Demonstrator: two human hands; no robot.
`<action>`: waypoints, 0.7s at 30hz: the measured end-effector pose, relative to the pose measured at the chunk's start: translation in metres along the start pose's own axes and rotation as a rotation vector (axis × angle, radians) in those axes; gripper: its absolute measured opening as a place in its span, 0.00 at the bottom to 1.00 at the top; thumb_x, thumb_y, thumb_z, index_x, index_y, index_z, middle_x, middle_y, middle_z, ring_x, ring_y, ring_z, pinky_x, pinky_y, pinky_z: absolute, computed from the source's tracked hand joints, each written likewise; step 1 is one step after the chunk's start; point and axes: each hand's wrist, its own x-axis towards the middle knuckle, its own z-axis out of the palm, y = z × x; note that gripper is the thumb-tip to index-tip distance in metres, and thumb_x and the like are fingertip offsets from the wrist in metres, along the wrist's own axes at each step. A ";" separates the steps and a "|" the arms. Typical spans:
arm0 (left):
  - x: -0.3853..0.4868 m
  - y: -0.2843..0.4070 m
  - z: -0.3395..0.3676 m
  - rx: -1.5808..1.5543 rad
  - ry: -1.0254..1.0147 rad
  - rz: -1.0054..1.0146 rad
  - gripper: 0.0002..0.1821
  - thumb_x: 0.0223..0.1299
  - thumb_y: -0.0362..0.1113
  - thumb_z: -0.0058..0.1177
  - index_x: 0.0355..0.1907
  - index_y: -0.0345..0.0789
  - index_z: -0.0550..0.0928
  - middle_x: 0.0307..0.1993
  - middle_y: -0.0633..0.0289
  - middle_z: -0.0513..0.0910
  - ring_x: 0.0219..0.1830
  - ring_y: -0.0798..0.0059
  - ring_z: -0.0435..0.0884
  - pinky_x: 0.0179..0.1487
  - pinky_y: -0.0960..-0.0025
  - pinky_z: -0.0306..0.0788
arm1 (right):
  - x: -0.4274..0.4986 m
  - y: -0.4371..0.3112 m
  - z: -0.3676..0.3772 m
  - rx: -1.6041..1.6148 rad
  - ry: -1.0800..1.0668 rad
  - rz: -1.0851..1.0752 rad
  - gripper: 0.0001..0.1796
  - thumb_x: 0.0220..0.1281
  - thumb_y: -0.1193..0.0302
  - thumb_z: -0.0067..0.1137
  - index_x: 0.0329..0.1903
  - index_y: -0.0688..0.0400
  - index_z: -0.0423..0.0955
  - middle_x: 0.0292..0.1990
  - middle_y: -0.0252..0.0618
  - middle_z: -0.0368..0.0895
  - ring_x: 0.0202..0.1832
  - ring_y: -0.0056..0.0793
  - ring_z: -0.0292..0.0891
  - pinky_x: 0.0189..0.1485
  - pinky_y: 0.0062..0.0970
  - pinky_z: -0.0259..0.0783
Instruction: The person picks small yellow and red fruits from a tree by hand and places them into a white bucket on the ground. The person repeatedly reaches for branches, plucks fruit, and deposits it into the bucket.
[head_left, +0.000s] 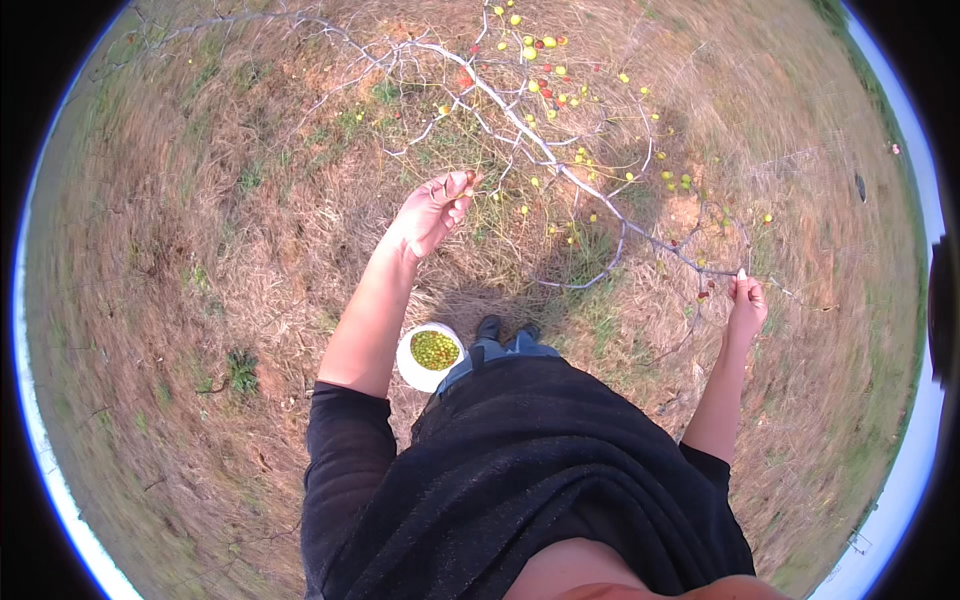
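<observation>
A bare grey fruit-tree branch (517, 120) runs across the upper middle, its thin twigs hung with small yellow-green and red fruits (529, 53) that look like jujubes. My right hand (748, 300) pinches the branch near its thin end, at the right, between thumb and finger. Left of the main limb, my left hand (435, 210) is raised with its thumb and finger closed on a small brownish-red fruit (471, 177). Thin twigs pass by those fingertips; whether the fruit is still attached to one is unclear.
A white bucket (406, 366) holding many green and reddish fruits stands on the ground beside my legs. My dark shoes (489, 328) rest on dry grass (225, 187). Small green plants (241, 370) grow at the left. Side twigs curve low in front of my feet.
</observation>
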 end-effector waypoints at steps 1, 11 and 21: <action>-0.003 0.001 0.000 0.042 0.035 -0.010 0.14 0.59 0.38 0.52 0.44 0.31 0.74 0.27 0.69 0.73 0.23 0.86 0.64 0.24 0.84 0.58 | -0.002 0.000 0.000 0.070 -0.015 -0.005 0.05 0.59 0.74 0.56 0.28 0.62 0.74 0.24 0.28 0.75 0.26 0.11 0.69 0.30 0.11 0.67; 0.002 0.007 0.001 -0.130 -0.047 -0.104 0.11 0.61 0.43 0.45 0.31 0.37 0.72 0.23 0.70 0.67 0.18 0.87 0.56 0.17 0.85 0.50 | -0.004 -0.001 0.000 0.083 -0.051 -0.033 0.06 0.60 0.74 0.54 0.29 0.62 0.75 0.25 0.28 0.75 0.26 0.10 0.68 0.30 0.10 0.64; -0.013 0.016 0.028 -0.147 0.009 -0.090 0.20 0.63 0.54 0.41 0.25 0.41 0.64 0.19 0.73 0.59 0.15 0.86 0.50 0.16 0.82 0.46 | 0.004 0.012 -0.003 0.069 0.017 0.038 0.06 0.59 0.75 0.55 0.37 0.66 0.76 0.27 0.35 0.79 0.26 0.14 0.73 0.29 0.13 0.70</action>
